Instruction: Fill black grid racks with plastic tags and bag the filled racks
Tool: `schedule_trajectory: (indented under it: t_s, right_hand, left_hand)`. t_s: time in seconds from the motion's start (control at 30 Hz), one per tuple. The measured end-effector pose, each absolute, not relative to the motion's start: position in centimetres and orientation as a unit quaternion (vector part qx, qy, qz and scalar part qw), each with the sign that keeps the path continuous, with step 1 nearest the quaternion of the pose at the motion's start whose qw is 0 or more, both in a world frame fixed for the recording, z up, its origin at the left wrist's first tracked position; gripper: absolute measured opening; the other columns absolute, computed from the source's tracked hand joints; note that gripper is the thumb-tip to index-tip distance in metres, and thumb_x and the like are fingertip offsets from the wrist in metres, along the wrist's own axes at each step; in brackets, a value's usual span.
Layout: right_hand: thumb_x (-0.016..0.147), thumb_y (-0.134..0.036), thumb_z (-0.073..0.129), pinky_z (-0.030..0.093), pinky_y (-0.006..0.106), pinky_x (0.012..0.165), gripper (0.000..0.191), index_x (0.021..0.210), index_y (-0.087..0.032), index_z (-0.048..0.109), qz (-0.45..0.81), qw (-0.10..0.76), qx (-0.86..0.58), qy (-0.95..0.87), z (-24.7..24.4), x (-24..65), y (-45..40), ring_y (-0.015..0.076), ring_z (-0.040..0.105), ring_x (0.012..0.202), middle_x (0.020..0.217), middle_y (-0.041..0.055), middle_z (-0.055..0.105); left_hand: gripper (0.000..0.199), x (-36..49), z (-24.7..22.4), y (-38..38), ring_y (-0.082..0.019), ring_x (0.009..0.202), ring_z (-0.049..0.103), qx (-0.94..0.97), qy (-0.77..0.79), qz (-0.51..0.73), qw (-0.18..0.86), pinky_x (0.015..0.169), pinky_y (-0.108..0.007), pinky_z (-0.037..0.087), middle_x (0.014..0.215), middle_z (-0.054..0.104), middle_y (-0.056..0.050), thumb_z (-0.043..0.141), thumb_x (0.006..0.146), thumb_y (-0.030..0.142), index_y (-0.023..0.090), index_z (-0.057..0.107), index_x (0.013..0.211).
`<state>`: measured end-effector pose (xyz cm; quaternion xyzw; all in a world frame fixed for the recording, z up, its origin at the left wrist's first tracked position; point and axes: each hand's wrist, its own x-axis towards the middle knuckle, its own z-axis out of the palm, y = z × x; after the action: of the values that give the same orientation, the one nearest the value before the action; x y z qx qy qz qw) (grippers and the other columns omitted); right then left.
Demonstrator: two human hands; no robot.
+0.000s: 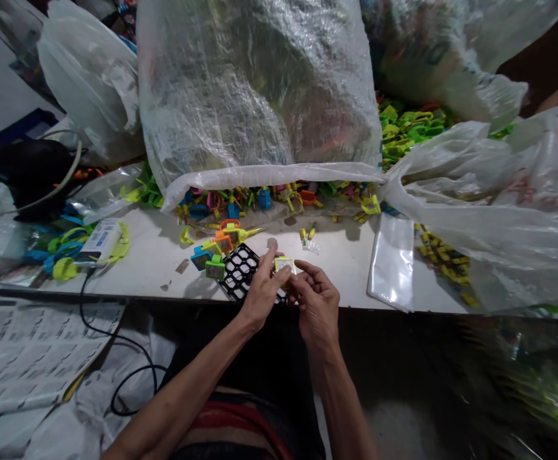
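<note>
A small yellow-framed watch (pixel 285 263) with a pale face is between my two hands near the front edge of the table. My left hand (pixel 263 284) is closed on its left side, thumb across its lower edge. My right hand (pixel 316 295) has its fingers bent and drawn together at the watch's right side, touching it. A black honeycomb tray (pixel 239 271) lies beside and partly behind my left hand. At the tray's upper left sit several watches, among them a green one (pixel 215 267), a blue one (pixel 201 257) and an orange one (pixel 223 241).
Large plastic bags (pixel 260 83) of colourful watches line the back of the white table (pixel 149 255). Small yellow tubes (pixel 303 238) lie beyond my hands. Flat clear bags (pixel 391 262) are at the right. A white box-shaped device (pixel 103 239) with a black cable stands left.
</note>
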<state>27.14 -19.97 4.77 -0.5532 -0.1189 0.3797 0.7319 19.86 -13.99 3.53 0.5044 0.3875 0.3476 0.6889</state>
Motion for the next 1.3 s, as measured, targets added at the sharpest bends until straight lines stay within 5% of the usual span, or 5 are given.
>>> schedule_trajectory:
  t_s: [0.27,0.77,1.03,1.2,1.3]
  right_hand:
    - [0.068,-0.029,0.073,0.046,0.025,0.051,0.054,0.120,-0.020,0.060,0.348,0.721,-0.577,-0.161,4.2,27.6,-20.5,0.0084,0.052,0.050,0.062,-0.0078,0.053]
    - [0.069,-0.034,0.074,0.053,0.028,0.056,0.053,0.118,-0.020,0.061,0.375,0.698,-0.585,-0.175,4.9,27.7,-22.0,0.0109,0.058,0.055,0.067,-0.0055,0.056]
    - [0.067,-0.033,0.075,0.052,0.025,0.056,0.045,0.109,-0.021,0.065,0.313,0.673,-0.634,-0.216,5.1,27.5,-22.3,0.0094,0.057,0.058,0.078,-0.0021,0.060]
    - [0.065,-0.032,0.077,0.055,0.028,0.061,0.043,0.104,-0.019,0.065,0.312,0.666,-0.637,-0.232,5.3,28.1,-22.2,0.0123,0.062,0.064,0.089,0.0018,0.065]
    - [0.064,-0.032,0.078,0.056,0.031,0.065,0.045,0.104,-0.018,0.066,0.308,0.670,-0.631,-0.240,5.2,28.3,-22.1,0.0145,0.063,0.068,0.086,0.0021,0.067]
  left_hand:
    - [0.054,19.1,5.1,-14.3,-0.007,0.059,0.048,0.407,0.356,0.319,0.778,0.049,-0.018,0.034,0.093,0.067,-0.006,0.074,0.061,0.027,0.014,0.066,0.113]
    - [0.055,19.4,5.4,-15.1,-0.009,0.060,0.054,0.416,0.364,0.318,0.770,0.053,-0.020,0.045,0.082,0.066,-0.002,0.077,0.058,0.026,0.016,0.068,0.112]
    - [0.031,19.0,5.2,-15.5,-0.014,0.076,0.055,0.532,0.357,0.401,0.655,0.069,-0.023,0.044,0.080,0.062,-0.002,0.063,0.072,0.022,0.019,0.073,0.101]
    - [0.028,18.8,5.5,-15.4,-0.014,0.076,0.055,0.560,0.341,0.403,0.639,0.068,-0.023,0.044,0.081,0.064,-0.003,0.061,0.074,0.022,0.018,0.074,0.098]
    - [0.033,18.9,5.3,-15.5,-0.008,0.058,0.050,0.514,0.347,0.372,0.691,0.052,-0.020,0.038,0.077,0.062,-0.002,0.066,0.071,0.026,0.017,0.073,0.101]
